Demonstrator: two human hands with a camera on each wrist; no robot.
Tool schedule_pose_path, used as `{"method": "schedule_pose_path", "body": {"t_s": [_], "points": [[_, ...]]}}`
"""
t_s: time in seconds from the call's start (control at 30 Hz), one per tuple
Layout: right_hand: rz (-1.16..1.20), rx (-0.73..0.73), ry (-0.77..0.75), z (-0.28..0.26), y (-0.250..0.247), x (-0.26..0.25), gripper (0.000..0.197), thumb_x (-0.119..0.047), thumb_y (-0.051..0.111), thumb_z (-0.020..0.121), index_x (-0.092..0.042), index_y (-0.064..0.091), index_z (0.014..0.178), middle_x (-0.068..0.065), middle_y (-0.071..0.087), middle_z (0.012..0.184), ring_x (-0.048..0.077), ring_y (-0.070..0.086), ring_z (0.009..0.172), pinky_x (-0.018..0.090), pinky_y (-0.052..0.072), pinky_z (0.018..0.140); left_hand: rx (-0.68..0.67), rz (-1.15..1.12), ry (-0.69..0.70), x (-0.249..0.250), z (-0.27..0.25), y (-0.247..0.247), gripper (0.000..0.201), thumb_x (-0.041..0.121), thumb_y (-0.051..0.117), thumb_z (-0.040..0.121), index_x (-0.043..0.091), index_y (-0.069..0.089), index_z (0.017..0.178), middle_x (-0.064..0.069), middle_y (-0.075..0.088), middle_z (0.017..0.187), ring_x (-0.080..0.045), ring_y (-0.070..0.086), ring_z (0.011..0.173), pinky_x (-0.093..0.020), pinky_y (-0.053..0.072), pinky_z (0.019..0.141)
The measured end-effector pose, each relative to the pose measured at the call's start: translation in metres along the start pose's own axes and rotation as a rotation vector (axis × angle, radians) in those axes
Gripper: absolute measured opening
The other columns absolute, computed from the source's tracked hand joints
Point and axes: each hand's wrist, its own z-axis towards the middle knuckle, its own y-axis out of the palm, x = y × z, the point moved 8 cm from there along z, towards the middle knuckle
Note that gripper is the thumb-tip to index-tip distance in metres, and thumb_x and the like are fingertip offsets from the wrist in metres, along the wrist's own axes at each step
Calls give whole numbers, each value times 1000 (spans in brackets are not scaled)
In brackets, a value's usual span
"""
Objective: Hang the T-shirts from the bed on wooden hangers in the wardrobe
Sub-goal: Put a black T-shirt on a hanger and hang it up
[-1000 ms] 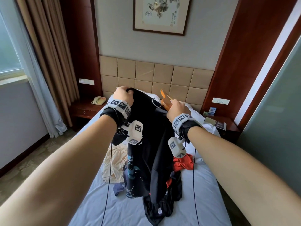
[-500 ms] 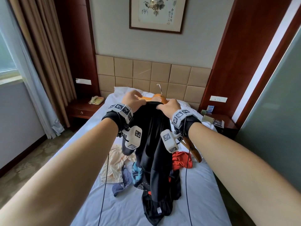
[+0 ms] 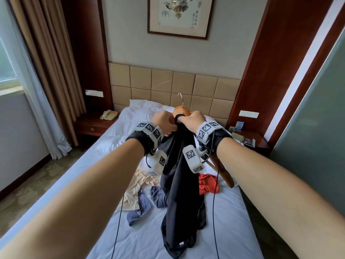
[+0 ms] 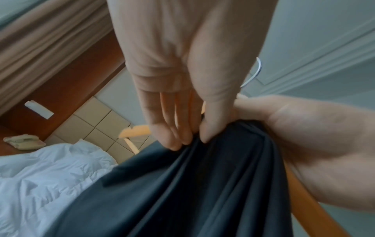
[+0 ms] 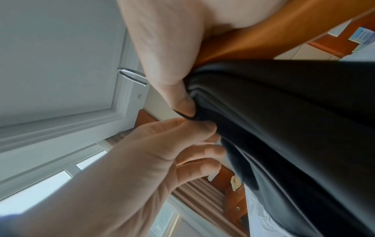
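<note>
A black T-shirt [image 3: 183, 195] hangs bunched from both my hands above the bed [image 3: 229, 221]. A wooden hanger [image 3: 181, 110] sits inside its neck, metal hook [image 3: 180, 99] pointing up, one arm [image 3: 223, 173] sticking out under my right wrist. My left hand [image 3: 164, 122] pinches the fabric near the collar between fingers and thumb [image 4: 187, 138]. My right hand [image 3: 192, 122] grips the hanger's middle, and its thumb [image 5: 179, 97] presses the collar against the wood [image 5: 245, 43]. The hanger's other end [image 4: 135, 130] pokes out past the cloth. The wardrobe is out of view.
Loose garments lie on the sheet: a cream one [image 3: 139, 184], a blue one [image 3: 144, 203], a red one [image 3: 207, 185]. A nightstand [image 3: 93, 128] with a phone [image 3: 108, 114] stands left, another nightstand [image 3: 258, 144] right. Curtains [image 3: 46, 71] hang left, and a glass panel [image 3: 317, 128] is on the right.
My hands have come together at the collar. The hanger has turned hook-up and gone into the shirt's neck, and the shirt now hangs in a narrower bunch.
</note>
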Motion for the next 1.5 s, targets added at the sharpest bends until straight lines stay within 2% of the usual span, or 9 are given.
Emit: {"method": "schedule_pose_path", "body": {"t_s": [0.13,0.27,0.47,0.67,0.77,0.93,1.07,1.23,1.5], "points": [[-19,-31,-11,-3,-1,-6,19,-23,73,74,-13,57,71,2,55,67,21,53,63,27,38,57,152,-11,5,-1,12,-7,17,6,52,86,2,68,85,-23,70,87,-39,69,82,-49,58,78],[-95,10,-4,-3,-9,-4,16,-17,73,72,-11,58,72,2,55,65,21,52,59,24,38,54,317,-145,-85,-12,14,-28,23,8,44,95,4,59,111,-18,65,98,-35,63,93,-40,52,83],[-18,59,-33,1,-13,-1,15,-20,72,70,-11,65,80,3,63,72,25,61,70,28,42,63,88,34,50,9,11,-22,22,36,73,83,19,61,92,-4,60,95,-25,58,87,-29,44,72],[-150,48,-144,-8,-13,-13,23,-24,70,81,-22,51,67,-2,55,64,21,53,60,25,34,50,264,292,43,22,1,-54,16,29,57,92,21,65,103,-5,61,96,-29,57,86,-31,39,69],[-272,86,-96,-8,-15,-6,20,-36,66,81,-18,62,83,5,65,77,26,60,67,26,37,54,343,332,5,21,-5,-69,19,27,56,94,25,67,109,-6,62,102,-31,58,92,-32,38,72],[-238,132,-37,-2,-20,8,28,-40,67,80,-12,63,82,9,67,78,31,65,75,31,48,64,242,445,21,12,-8,-64,15,24,64,88,27,76,97,-3,70,100,-27,59,82,-30,42,65],[-176,111,-65,-4,-21,5,23,-29,66,81,-12,54,72,5,55,66,28,51,62,27,32,51,116,539,0,14,-10,-48,16,21,63,88,21,70,101,-4,63,102,-28,61,91,-28,40,62],[-228,143,-127,-10,-25,-3,31,-44,60,89,-15,57,77,4,57,68,27,51,61,28,29,50,283,310,-146,12,-5,-59,28,11,45,95,6,65,114,-16,66,112,-36,62,102,-32,40,72],[-378,200,-50,-4,-42,28,27,-20,61,86,-7,65,109,17,68,106,33,57,84,30,41,70,492,-49,-375,-8,-19,-97,27,8,46,92,4,70,104,-17,68,112,-37,62,107,-36,48,91]]}}
